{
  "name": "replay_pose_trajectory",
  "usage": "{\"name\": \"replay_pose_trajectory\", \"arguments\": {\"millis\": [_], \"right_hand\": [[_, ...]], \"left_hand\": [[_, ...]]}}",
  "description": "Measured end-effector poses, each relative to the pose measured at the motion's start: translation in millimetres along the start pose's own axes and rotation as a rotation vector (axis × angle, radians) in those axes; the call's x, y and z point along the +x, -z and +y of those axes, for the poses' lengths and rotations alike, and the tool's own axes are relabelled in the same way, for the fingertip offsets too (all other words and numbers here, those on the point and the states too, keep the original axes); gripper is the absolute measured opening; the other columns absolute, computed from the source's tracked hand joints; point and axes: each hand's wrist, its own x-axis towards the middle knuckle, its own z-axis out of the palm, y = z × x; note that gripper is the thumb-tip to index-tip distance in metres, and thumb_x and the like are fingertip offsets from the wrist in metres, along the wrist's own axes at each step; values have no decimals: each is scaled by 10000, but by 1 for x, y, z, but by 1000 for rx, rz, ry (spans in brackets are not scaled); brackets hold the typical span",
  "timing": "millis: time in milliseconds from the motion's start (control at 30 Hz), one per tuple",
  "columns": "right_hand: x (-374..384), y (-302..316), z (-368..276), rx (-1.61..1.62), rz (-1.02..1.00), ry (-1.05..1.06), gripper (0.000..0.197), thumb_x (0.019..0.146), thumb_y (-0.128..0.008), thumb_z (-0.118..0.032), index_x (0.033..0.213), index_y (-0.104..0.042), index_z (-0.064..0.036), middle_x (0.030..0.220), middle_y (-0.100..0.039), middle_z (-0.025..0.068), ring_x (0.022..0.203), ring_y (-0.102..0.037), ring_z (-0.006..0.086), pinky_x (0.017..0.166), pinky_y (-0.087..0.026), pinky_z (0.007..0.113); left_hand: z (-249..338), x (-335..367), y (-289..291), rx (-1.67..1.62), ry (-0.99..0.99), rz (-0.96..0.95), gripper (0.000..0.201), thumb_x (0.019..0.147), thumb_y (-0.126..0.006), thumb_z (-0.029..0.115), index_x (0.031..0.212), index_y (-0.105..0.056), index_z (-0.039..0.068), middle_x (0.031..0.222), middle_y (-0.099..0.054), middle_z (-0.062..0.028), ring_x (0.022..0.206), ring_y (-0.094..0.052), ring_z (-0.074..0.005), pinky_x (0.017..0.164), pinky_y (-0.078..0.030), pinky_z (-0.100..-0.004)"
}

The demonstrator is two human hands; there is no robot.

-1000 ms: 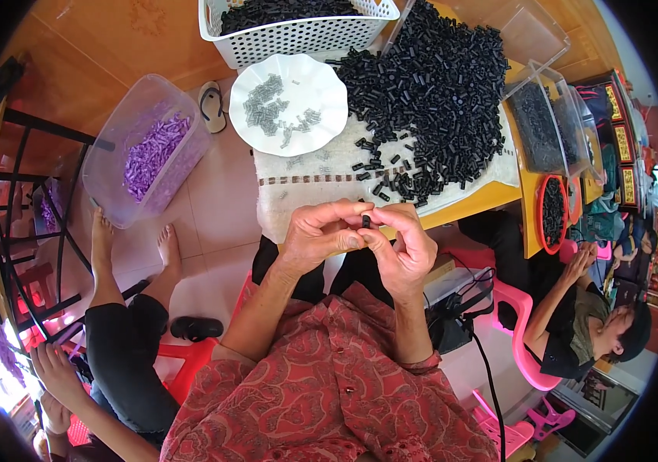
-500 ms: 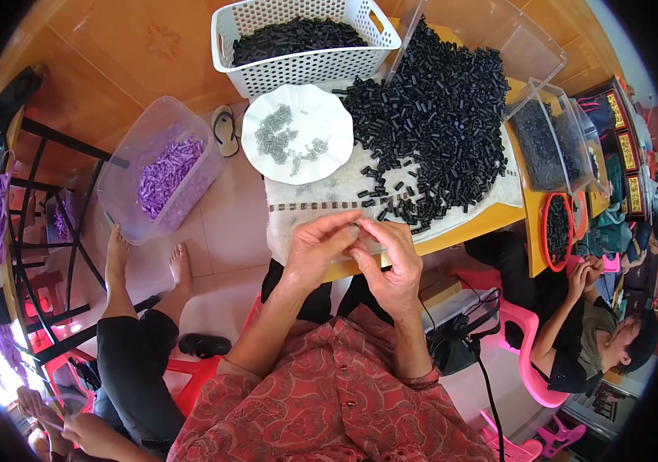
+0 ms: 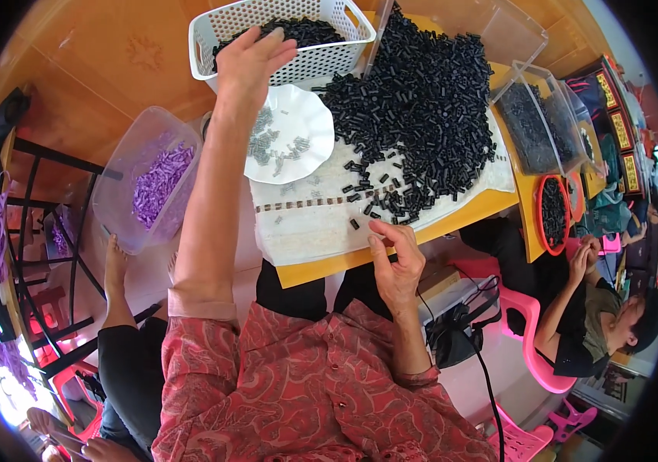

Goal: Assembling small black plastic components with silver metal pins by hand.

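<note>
My left hand is stretched over the near left side of a white perforated basket that holds many short black tubes. Its fingers are spread, and I see nothing held in them. Over the table's front edge is my right hand, fingers curled, with the tips of thumb and index finger slightly apart and nothing visible between them. A single black tube lies on the cloth close to those fingertips. A white scalloped plate with small clear pieces is partly covered by my left forearm.
A large heap of black tubes covers the white cloth. Clear bins and a red-rimmed tray stand to the right. A tub of purple pieces is at left. Another person sits at right.
My hands were together over the table edge, fingertips meeting. The left has moved up and away to the basket and opened; the right has stayed near the edge, its fingertips now apart.
</note>
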Motion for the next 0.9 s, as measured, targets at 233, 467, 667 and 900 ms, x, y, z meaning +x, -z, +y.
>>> {"name": "replay_pose_trajectory", "arguments": {"millis": [233, 467, 667, 900], "right_hand": [[6, -1, 20, -139, 54, 50, 191, 797, -668, 59, 974, -669, -13, 894, -671, 94, 782, -599, 187, 652, -487, 268], [7, -11, 26, -171, 20, 98, 160, 792, -667, 66, 931, -667, -16, 894, -644, 96, 720, -608, 176, 593, -485, 261], [5, -16, 27, -176, -3, 15, 155, 801, -664, 58, 934, -670, -20, 850, -609, 99, 657, -603, 170, 563, -477, 262], [19, -18, 22, -241, 46, -58, 186, 801, -676, -8, 983, -665, -49, 830, -597, 126, 660, -620, 278, 565, -491, 360]], "left_hand": [[-18, -72, 9, 122, 50, 23, 396, 888, -608, 41, 1212, -487, -151, 1048, -612, -197, 857, -661, -239, 761, -570, -322], [-37, -168, 13, 389, 277, -9, 183, 881, -641, 73, 1024, -658, -40, 786, -666, -50, 669, -619, -92, 618, -515, -218], [-61, -205, 26, 507, 347, -57, 106, 856, -655, 44, 940, -684, -14, 742, -638, -10, 635, -575, -48, 585, -469, -195], [-80, -226, 20, 650, 144, -165, 107, 846, -670, 32, 945, -679, -8, 747, -616, 4, 623, -533, -57, 562, -436, -204]]}}
